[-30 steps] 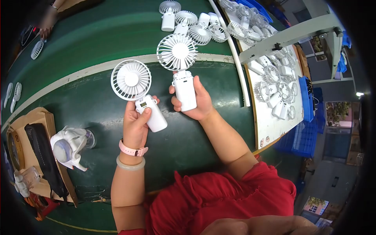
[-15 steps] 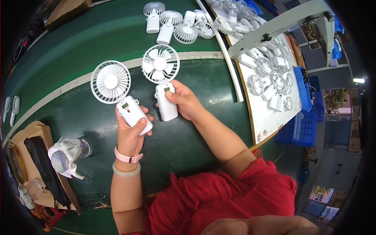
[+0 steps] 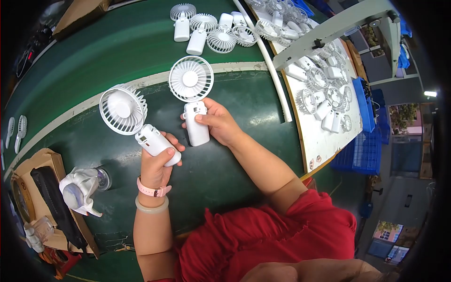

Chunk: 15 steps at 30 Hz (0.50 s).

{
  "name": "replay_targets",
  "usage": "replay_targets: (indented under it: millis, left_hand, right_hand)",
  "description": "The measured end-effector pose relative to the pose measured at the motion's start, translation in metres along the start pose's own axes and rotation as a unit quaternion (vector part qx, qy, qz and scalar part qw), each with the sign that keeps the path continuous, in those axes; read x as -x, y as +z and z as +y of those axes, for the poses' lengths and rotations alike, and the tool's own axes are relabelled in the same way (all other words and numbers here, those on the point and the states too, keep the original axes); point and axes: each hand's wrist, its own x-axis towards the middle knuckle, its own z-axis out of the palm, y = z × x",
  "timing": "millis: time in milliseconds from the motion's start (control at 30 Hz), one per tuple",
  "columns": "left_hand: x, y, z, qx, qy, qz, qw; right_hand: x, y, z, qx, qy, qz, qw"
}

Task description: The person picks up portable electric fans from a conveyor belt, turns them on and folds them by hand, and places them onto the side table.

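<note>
My left hand [image 3: 157,162] is wrapped round the handle of a white handheld fan [image 3: 123,107], whose round head tilts to the upper left. Its thumb lies across the handle below a small display. My right hand [image 3: 218,122] grips the handle of a second white fan [image 3: 190,79], held upright, with the thumb just under its display. The two fans are close together but apart, above the dark green table [image 3: 235,178]. Beyond them, several white fans [image 3: 197,42] lie on the green surface.
A white board [image 3: 312,136] at the right bears many fans, with a white tube [image 3: 272,70] along its left and blue crates [image 3: 359,152] beyond. At the left are a cardboard tray [image 3: 58,162] with a black pouch and a cloth-covered bottle [image 3: 80,190].
Both fans have shifted left in view, and the right-hand fan has been turned so its display side faces up. Most recently the left-hand fan has tilted. Another person's hand has left the upper left.
</note>
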Motion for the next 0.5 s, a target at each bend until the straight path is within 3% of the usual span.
replay_targets:
  millis: [500]
  left_hand:
    - [-0.0007, -0.0046, -0.0028, 0.026, -0.005, -0.04, 0.999]
  right_hand:
    - [0.0016, -0.0013, -0.0024, 0.014, 0.014, -0.006, 1.0]
